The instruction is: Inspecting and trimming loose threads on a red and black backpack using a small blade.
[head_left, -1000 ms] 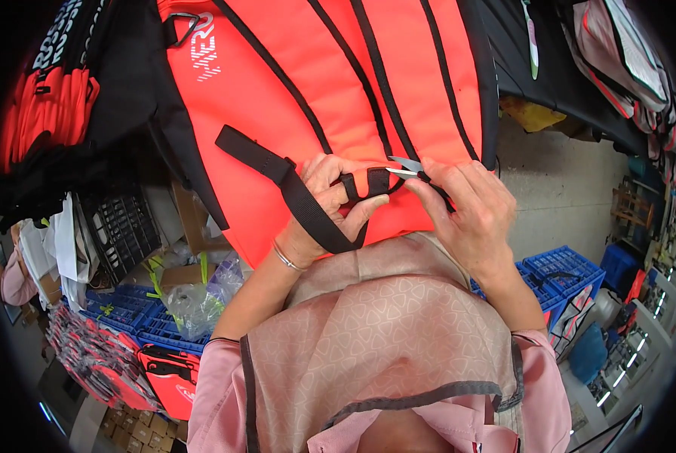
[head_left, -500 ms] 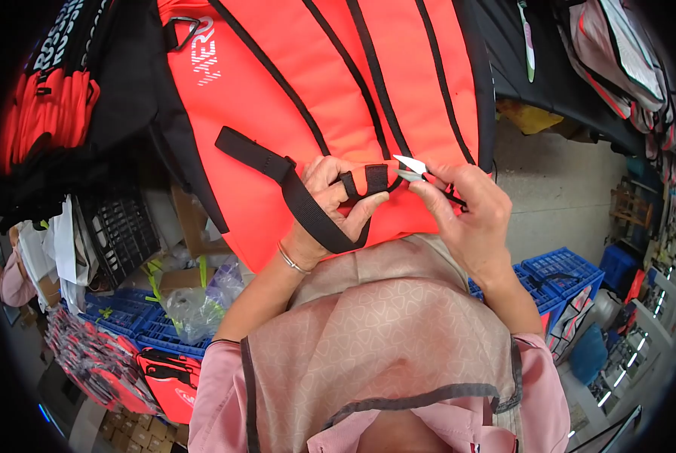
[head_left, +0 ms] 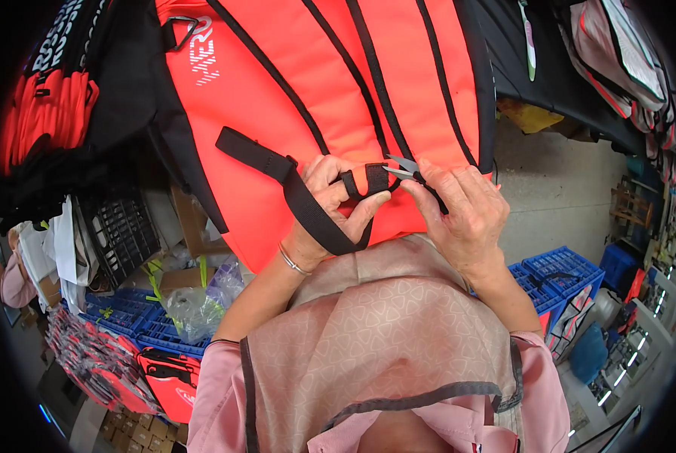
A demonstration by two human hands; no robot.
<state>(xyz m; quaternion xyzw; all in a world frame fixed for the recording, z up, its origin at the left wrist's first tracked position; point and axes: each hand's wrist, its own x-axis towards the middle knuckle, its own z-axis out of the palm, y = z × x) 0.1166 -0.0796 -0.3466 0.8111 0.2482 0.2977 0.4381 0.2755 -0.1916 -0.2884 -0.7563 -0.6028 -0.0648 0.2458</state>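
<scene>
A large orange bag (head_left: 315, 83) with black trim stripes lies in front of me. My left hand (head_left: 330, 198) pinches a black webbing strap (head_left: 293, 189) that loops off the bag, the strap wound over my fingers. My right hand (head_left: 459, 208) holds small metal thread snips (head_left: 402, 167), their blades apart at the strap's end by my left fingertips. A thin bracelet circles my left wrist.
Blue plastic crates (head_left: 557, 275) stand at the lower right and more blue crates (head_left: 138, 325) at the lower left with a clear plastic bag (head_left: 195, 306). Stacked orange and black bags (head_left: 47, 113) lie far left. A concrete floor (head_left: 557, 189) shows at right.
The snips have shifted slightly along the strap's end and both hands have crept a little. The bag and strap stay where they were.
</scene>
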